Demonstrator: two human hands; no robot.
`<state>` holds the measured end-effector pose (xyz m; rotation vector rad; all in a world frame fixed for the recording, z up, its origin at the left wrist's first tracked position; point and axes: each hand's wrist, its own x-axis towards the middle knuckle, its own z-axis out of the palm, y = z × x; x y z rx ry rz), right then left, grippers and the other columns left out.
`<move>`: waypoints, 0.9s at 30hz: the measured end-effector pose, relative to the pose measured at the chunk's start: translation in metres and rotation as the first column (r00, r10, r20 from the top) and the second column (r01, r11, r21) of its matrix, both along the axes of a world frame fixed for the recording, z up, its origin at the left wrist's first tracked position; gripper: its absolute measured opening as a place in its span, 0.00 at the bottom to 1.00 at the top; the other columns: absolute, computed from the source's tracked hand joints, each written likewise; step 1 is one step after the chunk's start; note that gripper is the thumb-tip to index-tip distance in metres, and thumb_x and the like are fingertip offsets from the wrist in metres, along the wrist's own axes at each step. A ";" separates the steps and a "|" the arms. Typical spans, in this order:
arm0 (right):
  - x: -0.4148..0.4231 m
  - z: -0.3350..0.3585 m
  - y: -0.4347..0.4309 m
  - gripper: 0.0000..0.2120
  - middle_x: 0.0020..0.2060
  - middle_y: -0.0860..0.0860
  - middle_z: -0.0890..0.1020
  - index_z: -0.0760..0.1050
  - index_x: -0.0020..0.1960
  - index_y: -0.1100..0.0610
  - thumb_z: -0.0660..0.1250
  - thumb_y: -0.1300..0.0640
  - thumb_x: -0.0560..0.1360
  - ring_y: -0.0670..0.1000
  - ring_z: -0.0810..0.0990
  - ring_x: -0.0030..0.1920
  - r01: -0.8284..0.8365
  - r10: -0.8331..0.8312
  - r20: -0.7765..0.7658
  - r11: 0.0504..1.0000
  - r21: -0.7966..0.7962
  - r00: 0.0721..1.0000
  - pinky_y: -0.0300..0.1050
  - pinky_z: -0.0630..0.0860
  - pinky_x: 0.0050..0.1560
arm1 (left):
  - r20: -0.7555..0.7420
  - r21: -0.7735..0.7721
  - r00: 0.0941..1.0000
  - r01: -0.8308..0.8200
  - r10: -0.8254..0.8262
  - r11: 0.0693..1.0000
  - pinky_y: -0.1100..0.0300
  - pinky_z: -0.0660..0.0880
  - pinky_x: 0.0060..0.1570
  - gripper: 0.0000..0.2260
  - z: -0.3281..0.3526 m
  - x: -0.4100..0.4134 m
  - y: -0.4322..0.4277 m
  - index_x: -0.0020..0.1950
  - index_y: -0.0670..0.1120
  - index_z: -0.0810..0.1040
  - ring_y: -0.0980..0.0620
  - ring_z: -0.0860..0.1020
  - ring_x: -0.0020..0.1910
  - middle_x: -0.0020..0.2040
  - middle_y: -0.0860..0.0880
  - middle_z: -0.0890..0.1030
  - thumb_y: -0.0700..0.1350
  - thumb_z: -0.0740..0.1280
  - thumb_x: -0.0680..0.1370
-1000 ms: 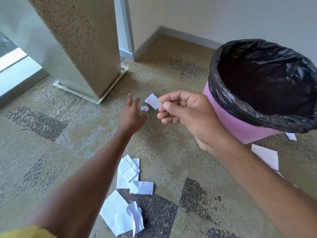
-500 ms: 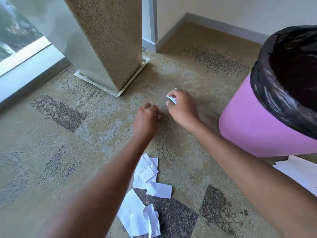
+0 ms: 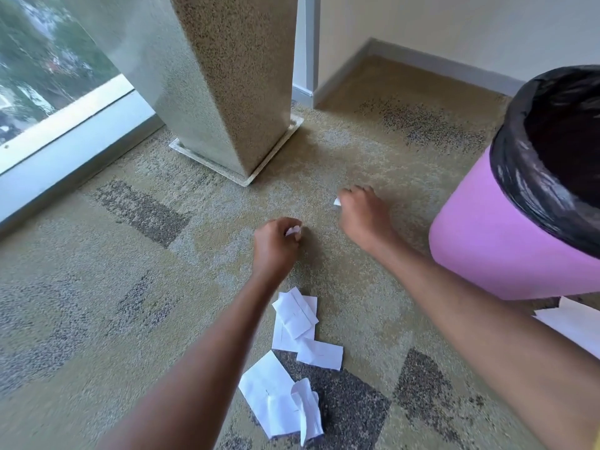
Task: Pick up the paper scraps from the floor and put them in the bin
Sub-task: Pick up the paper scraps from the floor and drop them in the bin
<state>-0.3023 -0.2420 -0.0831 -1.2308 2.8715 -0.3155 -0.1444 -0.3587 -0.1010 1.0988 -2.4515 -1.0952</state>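
Paper scrap (image 3: 293,230), small and crumpled, is pinched at the curled fingertips of the left hand (image 3: 276,246). A second scrap (image 3: 337,202) peeks out at the thumb side of the right hand (image 3: 363,212), whose fingers are curled knuckles-up over it, though the grip underneath is hidden. Both hands hang low over the carpet (image 3: 130,287), likely so several bits can be gathered before one trip to the bin (image 3: 487,248), which stands near the right hand, pink-walled, a black liner (image 3: 519,177) folded over its rim. On the near side of the left hand a loose pile (image 3: 294,320) of larger white pieces lies flat on the carpet, and a white sheet (image 3: 574,323) lies by the bin's foot at the right edge. Beyond stand a speckled column (image 3: 233,76) on its base plate (image 3: 276,150), a window (image 3: 48,60) at the left, and a cream wall (image 3: 454,21) with grey skirting (image 3: 438,64).
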 end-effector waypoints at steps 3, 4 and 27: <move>0.013 -0.001 0.019 0.10 0.49 0.59 0.83 0.82 0.49 0.62 0.66 0.74 0.77 0.54 0.80 0.39 0.002 0.001 0.115 0.999 -0.032 0.993 0.48 0.78 0.33 | -0.009 0.053 1.000 -0.029 0.030 0.998 0.60 0.75 0.48 0.10 0.010 0.003 0.007 0.59 0.47 0.88 0.51 0.83 0.50 0.52 0.48 0.88 0.39 0.73 0.79; 0.018 0.001 0.026 0.10 0.49 0.58 0.83 0.82 0.47 0.60 0.66 0.72 0.77 0.55 0.81 0.38 0.014 -0.006 0.167 0.999 -0.049 0.986 0.48 0.77 0.32 | -0.024 0.083 0.998 -0.051 0.053 0.995 0.60 0.76 0.49 0.11 0.012 0.003 0.011 0.59 0.48 0.88 0.52 0.84 0.50 0.51 0.49 0.88 0.39 0.73 0.78; 0.099 0.213 0.158 0.16 0.57 0.49 0.85 0.82 0.68 0.56 0.70 0.65 0.82 0.46 0.83 0.57 0.052 0.012 0.086 0.708 -0.704 0.996 0.40 0.78 0.58 | -0.676 0.624 0.678 0.318 0.289 0.714 0.54 0.83 0.53 0.13 0.227 0.003 0.167 0.68 0.43 0.82 0.48 0.86 0.53 0.55 0.42 0.88 0.39 0.71 0.83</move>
